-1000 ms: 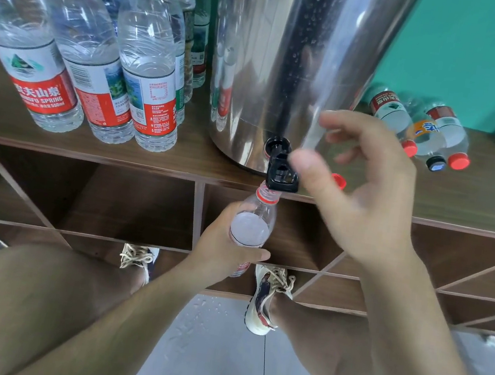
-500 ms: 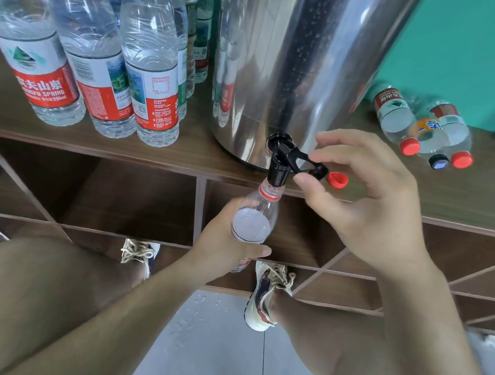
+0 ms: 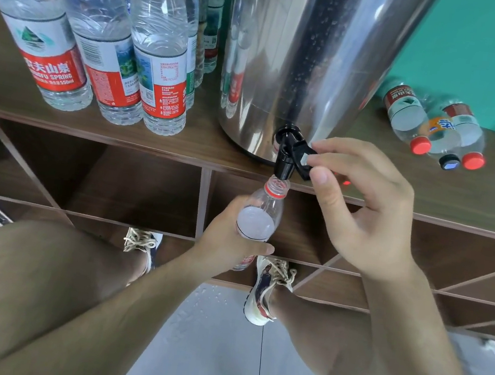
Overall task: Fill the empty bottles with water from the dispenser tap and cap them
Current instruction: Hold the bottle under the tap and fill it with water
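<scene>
The fingers of the left hand grip a part-filled bottle, its open mouth just below the black tap lever that the right hand pinches, so filling looks midway and capping is left, while capped bottles stand well left of the fingers.

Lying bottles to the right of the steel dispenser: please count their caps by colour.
Red caps: 2
Black-and-blue cap: 1
Total: 3
</scene>
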Demonstrator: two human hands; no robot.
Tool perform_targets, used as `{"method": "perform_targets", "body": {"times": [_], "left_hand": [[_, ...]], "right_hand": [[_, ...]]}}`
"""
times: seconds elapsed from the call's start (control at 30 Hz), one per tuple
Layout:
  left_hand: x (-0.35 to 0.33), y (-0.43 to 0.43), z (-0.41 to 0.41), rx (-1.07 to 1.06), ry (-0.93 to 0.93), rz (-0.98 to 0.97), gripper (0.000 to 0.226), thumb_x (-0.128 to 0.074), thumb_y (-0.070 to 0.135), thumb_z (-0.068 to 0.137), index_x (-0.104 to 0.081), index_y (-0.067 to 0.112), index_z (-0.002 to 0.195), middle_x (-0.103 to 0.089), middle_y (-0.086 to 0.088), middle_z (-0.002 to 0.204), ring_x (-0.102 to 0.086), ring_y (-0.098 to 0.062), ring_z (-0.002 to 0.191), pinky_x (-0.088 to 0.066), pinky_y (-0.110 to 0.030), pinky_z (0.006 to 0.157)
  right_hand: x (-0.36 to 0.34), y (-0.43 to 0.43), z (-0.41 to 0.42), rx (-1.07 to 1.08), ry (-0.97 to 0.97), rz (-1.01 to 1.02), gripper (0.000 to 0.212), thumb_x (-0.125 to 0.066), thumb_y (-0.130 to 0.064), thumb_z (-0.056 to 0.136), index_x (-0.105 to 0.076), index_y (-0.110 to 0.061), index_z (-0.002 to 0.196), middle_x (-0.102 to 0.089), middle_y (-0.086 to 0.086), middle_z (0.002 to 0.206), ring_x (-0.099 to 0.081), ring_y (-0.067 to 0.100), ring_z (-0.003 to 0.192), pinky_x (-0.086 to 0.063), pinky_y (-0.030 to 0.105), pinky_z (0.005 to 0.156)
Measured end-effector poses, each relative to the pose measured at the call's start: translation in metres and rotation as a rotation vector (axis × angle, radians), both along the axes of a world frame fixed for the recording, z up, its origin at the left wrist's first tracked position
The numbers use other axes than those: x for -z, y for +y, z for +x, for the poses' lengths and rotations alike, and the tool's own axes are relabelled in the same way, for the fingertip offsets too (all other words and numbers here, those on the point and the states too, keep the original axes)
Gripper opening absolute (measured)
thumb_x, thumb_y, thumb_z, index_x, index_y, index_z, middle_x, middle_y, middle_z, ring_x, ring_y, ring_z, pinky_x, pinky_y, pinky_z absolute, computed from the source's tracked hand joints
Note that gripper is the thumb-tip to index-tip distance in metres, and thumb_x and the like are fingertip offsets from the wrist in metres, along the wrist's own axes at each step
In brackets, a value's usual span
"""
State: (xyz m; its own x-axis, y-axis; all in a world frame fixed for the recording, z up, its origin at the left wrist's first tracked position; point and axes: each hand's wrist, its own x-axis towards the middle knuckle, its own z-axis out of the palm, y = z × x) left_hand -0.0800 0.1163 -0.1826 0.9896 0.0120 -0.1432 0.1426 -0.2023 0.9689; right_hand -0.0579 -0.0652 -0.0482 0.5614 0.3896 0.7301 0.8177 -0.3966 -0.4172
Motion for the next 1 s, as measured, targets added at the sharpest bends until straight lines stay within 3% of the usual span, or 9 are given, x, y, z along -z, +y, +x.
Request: {"method": "perform_targets", "body": {"times": [0.2,0.4,0.47,0.7,1.0], "left_hand": [[0.001,-0.002,0.0,-0.015,0.006,-0.006,0.083,-0.095,0.018,0.069,-0.042,0.046,0.126,-0.054,0.021,0.119,-0.055,-0.006,0.112,-0.043,-0.013,0.077],[0.004,-0.002,0.0,-0.018,0.016,0.004,0.084,-0.096,0.02,0.068,-0.043,0.046,0.128,-0.055,0.02,0.12,-0.056,-0.011,0.116,-0.05,-0.028,0.094],[0.004,-0.003,0.0,-0.016,0.024,-0.01,0.084,-0.095,0.02,0.068,-0.044,0.045,0.129,-0.055,0.019,0.12,-0.056,-0.012,0.116,-0.051,-0.031,0.096],[0.004,-0.005,-0.002,-0.01,0.03,0.008,0.084,-0.095,0.018,0.069,-0.041,0.044,0.129,-0.054,0.02,0.118,-0.056,-0.009,0.111,-0.044,-0.014,0.076],[0.004,-0.005,0.001,-0.041,0.013,0.016,0.083,-0.094,0.018,0.069,-0.04,0.044,0.127,-0.053,0.021,0.119,-0.055,-0.009,0.112,-0.042,-0.012,0.077]], "right_hand": [[0.004,0.003,0.002,-0.007,-0.001,0.028,0.022,-0.056,-0.002,0.101,-0.077,0.003,0.103,-0.07,0.018,0.114,-0.068,0.022,0.105,-0.052,0.026,0.086],[0.012,0.005,0.004,-0.02,-0.009,0.059,0.031,-0.047,-0.008,0.102,-0.074,0.006,0.107,-0.068,0.021,0.119,-0.066,0.026,0.101,-0.053,0.038,0.08],[0.013,0.005,0.005,-0.032,-0.01,0.062,0.031,-0.047,-0.008,0.101,-0.073,0.006,0.108,-0.067,0.021,0.12,-0.065,0.025,0.102,-0.053,0.035,0.08],[0.012,0.007,0.006,-0.075,0.006,0.051,0.032,-0.049,-0.008,0.093,-0.071,0.008,0.11,-0.064,0.024,0.123,-0.062,0.02,0.103,-0.05,0.021,0.081],[0.013,0.007,0.006,-0.076,0.015,0.059,0.031,-0.051,-0.007,0.092,-0.071,0.008,0.11,-0.064,0.025,0.122,-0.062,0.017,0.107,-0.049,0.017,0.078]]}}
